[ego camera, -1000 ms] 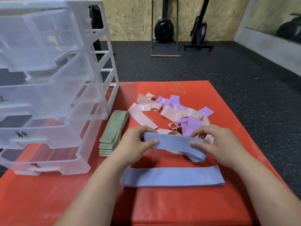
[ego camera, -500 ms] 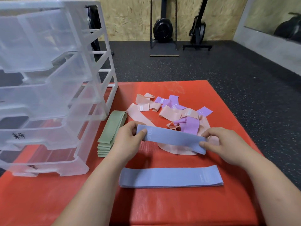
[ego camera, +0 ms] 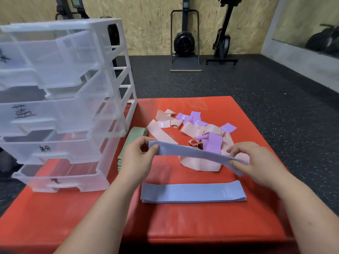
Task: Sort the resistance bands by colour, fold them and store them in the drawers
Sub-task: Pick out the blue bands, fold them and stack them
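One blue band [ego camera: 192, 154], ends pinched betw L fingers [ego camera: 155, 148] and R fingers [ego camera: 238, 165], above blue stack [ego camera: 192, 193]

Only 1 view is given, so nothing is shared between views; it is taken by a wide-angle camera worn on the head and aimed forward and down along both forearms onto the red mat [ego camera: 183, 222]. The left hand [ego camera: 136, 158] and right hand [ego camera: 256, 162] are seen close below the lens near the middle of the frame, and the clear drawer unit [ego camera: 64, 107] is caught near at the left edge. The dark floor [ego camera: 201, 83] and chipboard wall [ego camera: 146, 24] are taken in well beyond, along the top.
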{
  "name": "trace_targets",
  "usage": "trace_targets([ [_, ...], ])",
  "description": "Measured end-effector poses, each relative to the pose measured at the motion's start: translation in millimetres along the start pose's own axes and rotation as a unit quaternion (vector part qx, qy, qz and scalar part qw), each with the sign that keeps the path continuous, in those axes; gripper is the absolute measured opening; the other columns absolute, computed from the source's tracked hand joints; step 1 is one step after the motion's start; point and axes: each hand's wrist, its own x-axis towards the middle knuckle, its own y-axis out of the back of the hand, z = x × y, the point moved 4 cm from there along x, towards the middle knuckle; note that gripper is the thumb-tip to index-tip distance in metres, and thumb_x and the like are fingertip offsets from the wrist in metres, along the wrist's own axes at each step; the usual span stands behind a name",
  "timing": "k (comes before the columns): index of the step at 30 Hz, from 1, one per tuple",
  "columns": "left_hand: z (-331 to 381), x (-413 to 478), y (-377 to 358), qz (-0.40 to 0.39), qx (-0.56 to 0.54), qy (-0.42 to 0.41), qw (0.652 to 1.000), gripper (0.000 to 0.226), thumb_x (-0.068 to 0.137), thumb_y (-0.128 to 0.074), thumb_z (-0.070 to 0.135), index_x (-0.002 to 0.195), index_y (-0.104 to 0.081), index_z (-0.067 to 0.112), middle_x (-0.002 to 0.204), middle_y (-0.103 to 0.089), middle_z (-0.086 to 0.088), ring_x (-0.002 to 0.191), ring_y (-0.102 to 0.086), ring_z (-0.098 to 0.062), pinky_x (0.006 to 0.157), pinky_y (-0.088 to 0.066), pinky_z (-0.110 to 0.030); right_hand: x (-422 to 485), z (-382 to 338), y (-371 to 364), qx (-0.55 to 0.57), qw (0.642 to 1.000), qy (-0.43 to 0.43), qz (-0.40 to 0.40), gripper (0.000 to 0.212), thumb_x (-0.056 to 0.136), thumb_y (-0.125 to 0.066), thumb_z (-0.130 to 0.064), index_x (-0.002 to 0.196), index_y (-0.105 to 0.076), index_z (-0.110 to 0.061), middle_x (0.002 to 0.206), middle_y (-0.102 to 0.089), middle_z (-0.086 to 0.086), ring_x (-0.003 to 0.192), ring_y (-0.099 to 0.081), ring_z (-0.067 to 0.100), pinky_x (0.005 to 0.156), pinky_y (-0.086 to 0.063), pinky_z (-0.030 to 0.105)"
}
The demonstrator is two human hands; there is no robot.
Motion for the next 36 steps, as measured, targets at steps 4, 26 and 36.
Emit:
trace_targets([
  [4,-10.7,-6.9,17.0,0.0,-0.013,0.011,1.0,0.008,0.091,-0.081,0.018,0.094,-0.079,0.025,0.084,-0.078,0.011,0.076,-0.072,-0.007,0.073,-0.058,-0.029,-13.1,8.9,0.6,0.118,0.991,-0.068,0.014,0.015,0.087,-0.083,-0.021,0.089,-0.073,-0.032,0.085,-0.074,-0.014,0.079,-0.065,0.006,0.075,-0.05,0.031],
  [26,-30.5,-60.4,31.2,-0.072,0.281,-0.043,0.956,0.017,0.091,-0.072,0.026,0.106,-0.068,0.031,0.083,-0.07,0.014,0.084,-0.065,-0.014,0.078,-0.055,-0.036,-60.4,-0.5,-24.3,0.072,0.981,-0.157,0.092,0.029,0.076,-0.089,-0.014,0.096,-0.075,-0.03,0.086,-0.073,-0.012,0.062,-0.066,0.0,0.066,-0.044,0.013],
  [36,-39.2,-60.8,17.0,-0.129,0.404,-0.082,0.902,0.022,0.096,-0.071,0.035,0.116,-0.066,0.028,0.108,-0.055,0.005,0.094,-0.066,-0.024,0.073,-0.054,-0.037,-69.1,9.1,-44.7,-0.059,0.991,-0.107,0.05,0.029,0.079,-0.086,-0.031,0.096,-0.068,-0.045,0.094,-0.057,-0.021,0.094,-0.057,0.013,0.081,-0.053,0.04],
])
